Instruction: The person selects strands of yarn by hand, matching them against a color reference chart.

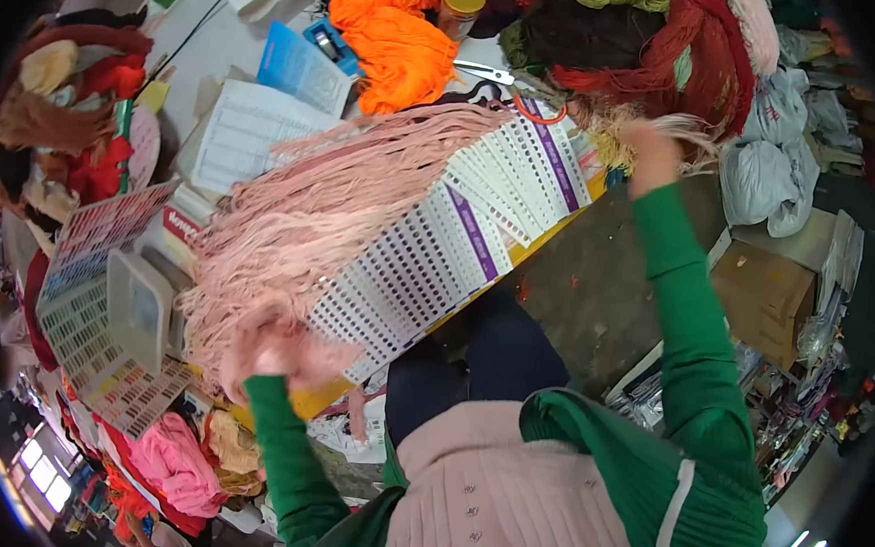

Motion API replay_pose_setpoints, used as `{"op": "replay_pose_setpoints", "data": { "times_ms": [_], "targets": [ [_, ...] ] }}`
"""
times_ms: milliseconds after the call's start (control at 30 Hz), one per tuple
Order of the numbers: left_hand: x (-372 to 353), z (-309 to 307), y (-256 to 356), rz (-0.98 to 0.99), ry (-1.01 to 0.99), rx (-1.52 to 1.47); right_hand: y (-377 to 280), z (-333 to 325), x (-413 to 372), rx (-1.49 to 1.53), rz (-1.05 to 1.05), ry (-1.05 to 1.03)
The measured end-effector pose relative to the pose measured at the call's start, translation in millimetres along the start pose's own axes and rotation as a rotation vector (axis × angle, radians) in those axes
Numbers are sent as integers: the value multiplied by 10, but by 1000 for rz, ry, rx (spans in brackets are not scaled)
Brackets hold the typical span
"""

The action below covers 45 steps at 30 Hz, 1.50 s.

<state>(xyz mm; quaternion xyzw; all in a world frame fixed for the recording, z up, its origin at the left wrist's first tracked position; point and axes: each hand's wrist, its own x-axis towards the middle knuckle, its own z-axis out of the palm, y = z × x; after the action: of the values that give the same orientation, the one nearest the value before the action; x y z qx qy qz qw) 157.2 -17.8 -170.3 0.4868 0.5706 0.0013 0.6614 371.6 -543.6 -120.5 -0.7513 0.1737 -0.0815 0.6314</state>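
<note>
My left hand (270,352) is blurred and closed around a tuft of pale pink yarn (327,362), which spreads over the near end of the punched cards. Beside it a long spread of pink yarn hanks (301,205) covers the table. White cards with rows of holes and purple bands (397,276) lie fanned along the front edge, with yarn ends reaching them. My right hand (653,154) is raised at the far right end, smeared by motion, next to loose cream strands (681,133); I cannot tell whether it grips them.
Orange yarn (392,35), a lidded jar (461,9) and scissors (485,72) lie behind the pink hanks. Printed sheets (256,132) and a clear plastic box (140,305) are to the left. Dark red yarn (706,64), plastic bags (769,178) and a cardboard box (762,293) stand right.
</note>
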Motion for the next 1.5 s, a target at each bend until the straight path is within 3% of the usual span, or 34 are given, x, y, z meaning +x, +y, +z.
{"op": "replay_pose_setpoints", "data": {
  "times_ms": [33, 67, 100, 133, 200, 267, 333, 367, 400, 467, 500, 567, 600, 633, 733, 800, 833, 933, 1067, 1167, 1267, 1300, 1367, 1433, 1467, 1500],
  "targets": [
    [-71, 493, -124, -80, -91, -28, 474, 191, -48, 39, -14, -135],
    [-112, 965, -222, -188, -151, -68, 994, 441, -45, -221, 0, -247],
    [-142, 1394, -331, -318, -167, -130, 872, 757, -232, -225, -9, -349],
    [-172, 1754, -418, -449, -168, -219, 1061, 998, -333, -287, -72, -322],
    [-50, 2143, -766, -802, -850, -407, 1249, 1351, -453, -299, -114, -313],
    [-5, 2703, -1177, -361, -696, -143, 1349, 1550, -505, -296, -197, -313],
    [-280, 3118, -1249, -283, -398, -115, 1449, 1593, -535, -413, -306, -371],
    [-143, 3228, -1419, -206, -382, -125, 1492, 1582, -546, -487, -372, -401],
    [-46, 3225, -1581, -216, -376, -124, 1527, 1567, -547, -488, -452, -407],
    [-41, 3228, -1564, -54, -342, 37, 1501, 1531, -553, -448, -399, -394],
    [-153, 3151, -1293, 109, -441, 572, 1458, 1512, -542, -403, -355, -376],
    [3, 2981, -1247, 700, -532, 1161, 1465, 1481, -539, -471, -505, -449],
    [1, 2913, -1214, 660, -573, 1108, 1509, 1497, -547, -500, -605, -500],
    [94, 2885, -1233, 660, -570, 1112, 1454, 1497, -568, -512, -590, -686],
    [268, 2892, -1287, 583, -704, 896, 1359, 1503, -704, -635, -640, -642],
    [103, 3010, -1131, 154, -640, 461, 1424, 1480, -670, -649, -650, -670],
    [120, 3047, -1178, 51, -663, 261, 1452, 1476, -612, -516, -575, -729],
    [82, 3127, -1304, 164, -489, 371, 1480, 1484, -604, -374, -480, -741],
    [67, 3004, -1222, 238, -577, 360, 1426, 1508, -592, -380, -358, -725],
    [106, 2746, -1052, -245, -608, 17, 1429, 1513, -598, -346, -353, -724],
    [-55, 2569, -857, -552, -996, -592, 1445, 1497, -573, -345, -341, -745],
    [0, 2565, -900, -554, -995, -591, 1448, 1499, -584, -345, -339, -745],
    [148, 2671, -996, -513, -1129, -372, 1454, 1495, -598, -74, -49, -721],
    [189, 2882, -1171, -156, -898, 480, 1466, 1513, -605, -27, -7, -681],
    [159, 2976, -1197, -210, -830, 597, 1479, 1528, -597, 25, 35, -639],
    [218, 2953, -1248, -50, -864, 544, 1516, 1543, -563, -119, -150, -662]
  ]
}}
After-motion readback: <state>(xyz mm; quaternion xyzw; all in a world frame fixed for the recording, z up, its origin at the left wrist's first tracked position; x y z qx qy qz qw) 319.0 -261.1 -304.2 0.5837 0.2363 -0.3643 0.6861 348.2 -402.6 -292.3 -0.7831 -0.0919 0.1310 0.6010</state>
